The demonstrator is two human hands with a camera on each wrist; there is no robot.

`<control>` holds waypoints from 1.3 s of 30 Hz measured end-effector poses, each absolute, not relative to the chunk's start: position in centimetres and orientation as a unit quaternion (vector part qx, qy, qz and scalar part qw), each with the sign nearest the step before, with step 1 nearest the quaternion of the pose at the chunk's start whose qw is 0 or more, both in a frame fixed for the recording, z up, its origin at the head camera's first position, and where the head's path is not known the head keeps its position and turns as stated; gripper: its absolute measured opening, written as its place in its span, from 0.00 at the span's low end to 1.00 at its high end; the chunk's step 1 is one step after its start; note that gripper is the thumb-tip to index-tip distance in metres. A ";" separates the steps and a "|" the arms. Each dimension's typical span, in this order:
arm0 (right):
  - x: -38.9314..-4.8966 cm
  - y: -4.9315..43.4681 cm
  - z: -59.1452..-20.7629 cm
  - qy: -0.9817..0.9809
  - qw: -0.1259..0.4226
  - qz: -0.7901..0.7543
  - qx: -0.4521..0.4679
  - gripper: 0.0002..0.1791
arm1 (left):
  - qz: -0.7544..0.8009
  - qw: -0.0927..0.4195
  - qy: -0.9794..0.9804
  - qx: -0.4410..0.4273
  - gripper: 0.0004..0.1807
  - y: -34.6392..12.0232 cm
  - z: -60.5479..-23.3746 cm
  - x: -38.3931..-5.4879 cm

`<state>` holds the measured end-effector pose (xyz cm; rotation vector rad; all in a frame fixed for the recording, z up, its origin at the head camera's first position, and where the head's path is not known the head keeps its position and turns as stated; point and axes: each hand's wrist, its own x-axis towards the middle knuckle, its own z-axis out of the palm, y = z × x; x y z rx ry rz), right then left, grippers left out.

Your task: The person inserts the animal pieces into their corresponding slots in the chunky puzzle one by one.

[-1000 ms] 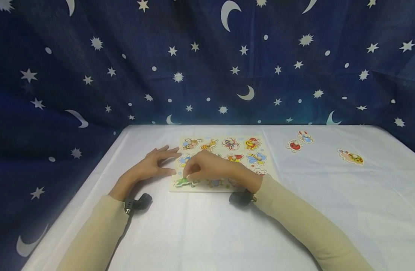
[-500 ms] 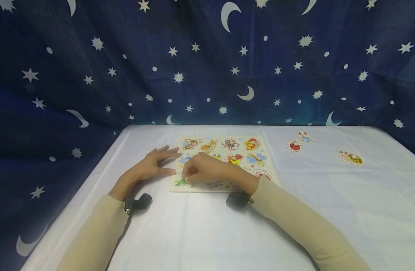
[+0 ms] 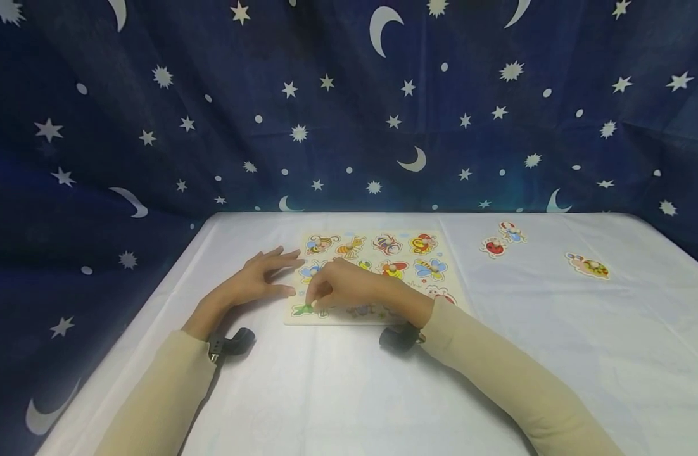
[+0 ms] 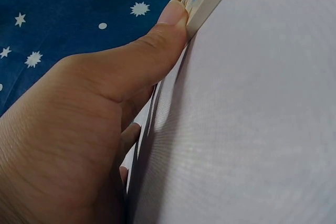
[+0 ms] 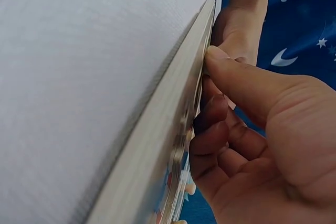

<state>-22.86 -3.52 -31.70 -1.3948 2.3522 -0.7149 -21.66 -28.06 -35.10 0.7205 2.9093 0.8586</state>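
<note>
A wooden peg puzzle board [image 3: 373, 320] with several insect pieces lies on the white table. My right hand [image 3: 349, 282] is over its lower left part, thumb and index finger pinching a green insect puzzle piece [image 3: 301, 310] at the near left corner. The fingertips and the piece's knob are mostly hidden; in the right wrist view the right hand [image 5: 262, 124] keeps its other fingers curled above the board. My left hand [image 3: 262, 276] rests beside the board with fingers spread. In the left wrist view its thumb touches the board's edge [image 4: 212, 3].
On the right side of the table lie three loose pieces: a red ladybug piece [image 3: 493, 247], a blue and red insect piece [image 3: 512, 232] close beside it, and a snail-like piece [image 3: 588, 266] farther right. A starry blue curtain [image 3: 349, 114] hangs behind the table.
The green piece, raised and tilted a second ago, now sits lower and flatter on the board. My right hand has shifted slightly left with it. The left hand stays still.
</note>
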 end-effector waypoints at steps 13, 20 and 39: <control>-24.2 -0.9 -30.5 0.822 0.149 -0.270 -0.479 0.09 | 0.273 0.005 0.933 0.234 0.34 -28.2 -35.2 -21.6; -25.5 3.7 -28.7 0.854 0.096 -0.279 -0.428 0.08 | 0.269 0.009 0.936 0.227 0.35 -28.0 -35.3 -21.7; -28.4 16.8 -27.7 0.921 0.018 -0.269 -0.282 0.13 | 0.270 0.001 0.933 0.237 0.34 -28.0 -35.1 -21.5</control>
